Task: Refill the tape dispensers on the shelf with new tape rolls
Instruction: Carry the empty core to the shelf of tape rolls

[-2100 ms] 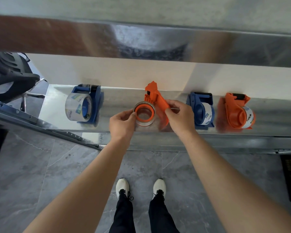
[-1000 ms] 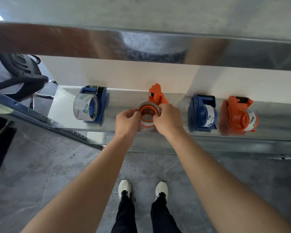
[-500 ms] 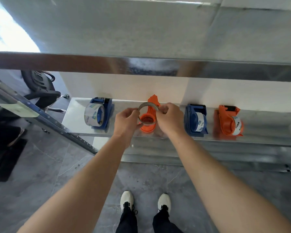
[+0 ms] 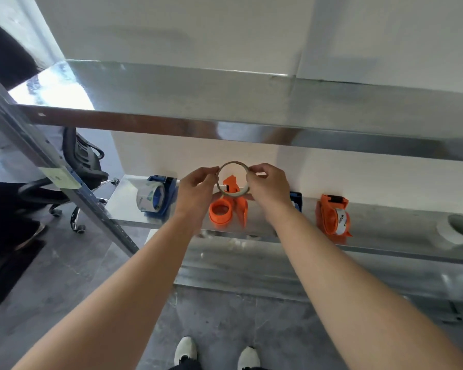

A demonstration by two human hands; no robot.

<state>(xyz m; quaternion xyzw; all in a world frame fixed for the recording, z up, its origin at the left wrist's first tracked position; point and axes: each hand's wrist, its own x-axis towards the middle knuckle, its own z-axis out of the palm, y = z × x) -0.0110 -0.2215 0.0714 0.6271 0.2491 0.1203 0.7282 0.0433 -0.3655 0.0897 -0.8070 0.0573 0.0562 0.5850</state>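
Observation:
A thin, bare cardboard tape core point(image 4: 233, 194) hangs in the air between both hands, above an orange dispenser point(image 4: 226, 208) whose orange hub carries no roll. My left hand point(image 4: 197, 189) pinches the ring's left side and my right hand point(image 4: 267, 186) pinches its right side. The dispenser lies on a metal shelf point(image 4: 126, 206). To the left stands a blue dispenser point(image 4: 157, 197) with a clear roll. A second blue dispenser point(image 4: 296, 200) is mostly hidden behind my right wrist. Further right sits another orange dispenser point(image 4: 333, 217) holding a roll.
A white tape roll point(image 4: 456, 232) lies at the shelf's far right. A higher metal shelf point(image 4: 225, 102) overhangs the working shelf. A slanted metal upright point(image 4: 64, 180) runs down the left, with an office chair point(image 4: 83, 166) and a seated person behind it.
The ring has come off the orange dispenser's hub and risen above it in both hands. The camera has tilted upward, showing more of the upper shelf.

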